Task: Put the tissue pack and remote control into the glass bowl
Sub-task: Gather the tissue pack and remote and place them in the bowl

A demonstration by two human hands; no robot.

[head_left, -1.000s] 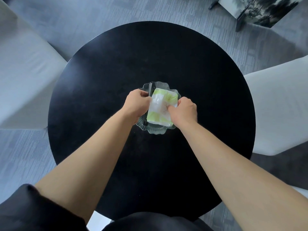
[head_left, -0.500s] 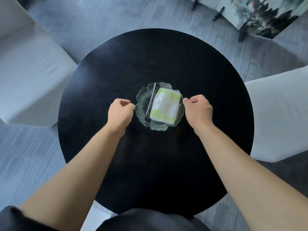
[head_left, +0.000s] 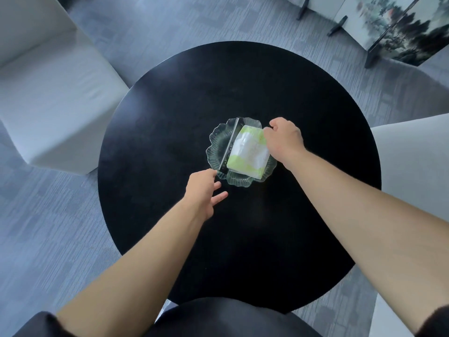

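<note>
The scalloped glass bowl point(head_left: 213, 148) stands near the middle of the round black table point(head_left: 170, 105). Inside it lies the white and green tissue pack point(head_left: 247, 154), with the slim dark remote control point(head_left: 230, 144) along its left side, its near end at the bowl's front rim. My left hand point(head_left: 202, 193) is just in front of the bowl, fingers apart, index fingertip by the remote's near end. My right hand point(head_left: 284, 139) is curled at the pack's far right corner and touches it; I cannot tell whether it pinches the pack.
White upholstered seats stand at the left point(head_left: 48, 93) and right point(head_left: 418, 166) of the table. A painted folding screen point(head_left: 393, 27) stands on the grey carpet at the far right. My dark-clothed lap shows at the bottom edge.
Both hands were fists on either side of the bowl. The left hand has opened and reached toward the remote's near end; the right has moved up to the tissue pack's far corner.
</note>
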